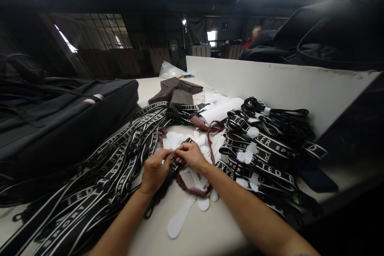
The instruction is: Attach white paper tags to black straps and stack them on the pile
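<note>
Both hands in tight, fingertips pinched on one folded strap (173, 167)!
Left hand (154, 170) and right hand (191, 156) meet mid-table, fingers nearly closed around it, over scattered white strips (180, 218). One plastic bag (170, 71) sits at the far end, contents too hazy to read; one big black bag (75, 116) lies left, beside lettered straps (120, 164) too tangled to count. Tied bundles (270, 144) crowd the pale table (217, 232) right, along one white partition (255, 77).

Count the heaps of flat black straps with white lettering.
2: a loose heap left of the bare left hand, and a bundled heap right of the bare right hand; others may be hidden.
</note>
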`<state>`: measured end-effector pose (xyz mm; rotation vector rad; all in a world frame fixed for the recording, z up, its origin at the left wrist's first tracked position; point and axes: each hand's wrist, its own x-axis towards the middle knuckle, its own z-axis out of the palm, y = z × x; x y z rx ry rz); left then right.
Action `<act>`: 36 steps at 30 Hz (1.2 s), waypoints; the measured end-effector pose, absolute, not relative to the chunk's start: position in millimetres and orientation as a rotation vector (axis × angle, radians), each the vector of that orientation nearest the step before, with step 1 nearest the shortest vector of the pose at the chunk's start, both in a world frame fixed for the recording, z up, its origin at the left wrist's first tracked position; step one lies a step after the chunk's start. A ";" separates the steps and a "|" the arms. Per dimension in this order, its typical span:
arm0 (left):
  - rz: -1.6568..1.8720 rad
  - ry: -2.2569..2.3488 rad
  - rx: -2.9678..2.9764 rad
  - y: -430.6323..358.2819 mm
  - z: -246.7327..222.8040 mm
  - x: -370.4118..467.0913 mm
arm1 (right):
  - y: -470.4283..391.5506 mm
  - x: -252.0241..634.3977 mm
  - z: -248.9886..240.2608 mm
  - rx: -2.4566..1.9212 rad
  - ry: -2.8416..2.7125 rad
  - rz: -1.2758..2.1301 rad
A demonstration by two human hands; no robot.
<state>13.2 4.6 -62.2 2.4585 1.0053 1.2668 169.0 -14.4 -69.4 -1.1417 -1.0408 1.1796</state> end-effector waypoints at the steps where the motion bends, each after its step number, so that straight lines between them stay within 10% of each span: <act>1: 1.281 1.034 2.427 4.9 -62.6 14.0 | -14.8 169.5 -70.0 -1.133 -1.065 1.189; 36: 1.187 1.143 2.075 3.2 -57.0 15.8 | -16.0 168.1 -71.2 -0.938 -1.026 1.123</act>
